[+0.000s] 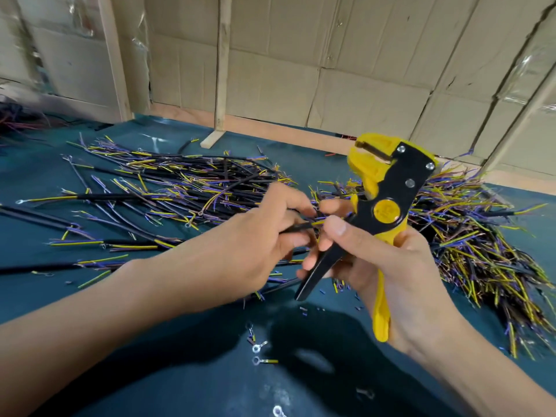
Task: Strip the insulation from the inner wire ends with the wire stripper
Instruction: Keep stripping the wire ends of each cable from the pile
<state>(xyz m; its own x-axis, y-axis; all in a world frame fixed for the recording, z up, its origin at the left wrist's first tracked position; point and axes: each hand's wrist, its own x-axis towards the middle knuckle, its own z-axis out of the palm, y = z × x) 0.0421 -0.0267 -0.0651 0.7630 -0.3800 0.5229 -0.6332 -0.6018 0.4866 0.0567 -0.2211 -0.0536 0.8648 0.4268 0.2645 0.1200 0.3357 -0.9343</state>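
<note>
ring terminals [259, 347] litter the counter [150, 341]; left hand [258, 233] pinches 1 cable [296, 227], right hand [388, 263] grips the wire stripper [388, 191]; piles remain unstripped, it seems.

Bright, even light is cast from above; a dark, soft-edged shadow is thrown on the table [186, 383] just below the hands [304, 245]. Motion blur is seen far to their left, and straight edges are bowed towards the corners.

A yellow and black wire stripper [388, 203] stands upright above the tabletop's middle, head up, handles spread. Just left of it, a black cable [296, 227] shows yellow and purple inner wires.
</note>
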